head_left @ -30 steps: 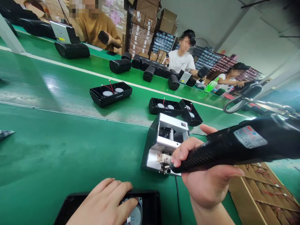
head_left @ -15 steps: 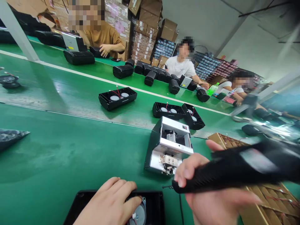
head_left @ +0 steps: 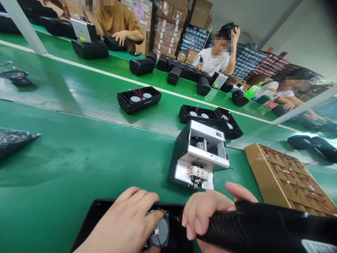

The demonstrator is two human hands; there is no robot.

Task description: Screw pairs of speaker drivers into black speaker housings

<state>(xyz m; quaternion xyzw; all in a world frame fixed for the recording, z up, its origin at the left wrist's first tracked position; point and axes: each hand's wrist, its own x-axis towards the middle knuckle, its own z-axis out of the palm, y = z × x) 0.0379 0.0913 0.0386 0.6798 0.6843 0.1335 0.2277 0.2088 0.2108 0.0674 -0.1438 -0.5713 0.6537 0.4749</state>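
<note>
At the bottom edge, my left hand [head_left: 129, 221] lies over a black speaker housing [head_left: 96, 212]. Its fingers and thumb close around the rim of a round grey speaker [head_left: 162, 230] set in that housing, with a white plug and red and black wires on it. My right hand [head_left: 205, 214] wraps around a black electric screwdriver [head_left: 258, 228], held sideways over the housing's right end. The screwdriver's bit is hidden behind my fingers. Just beyond stands a silver and black screw feeder machine [head_left: 184, 175].
A cardboard box [head_left: 256, 168] with divided cells and wired parts sits at right. Black housings with speakers [head_left: 139, 100] lie on the green belt beyond. A loose speaker [head_left: 18, 78] is at far left. Across the belt, several people [head_left: 216, 63] sit among black speaker units.
My right hand has brought the screwdriver down and left to the housing; its bit, visible before, is now hidden. My left hand keeps its place on the speaker. The view has shifted slightly.
</note>
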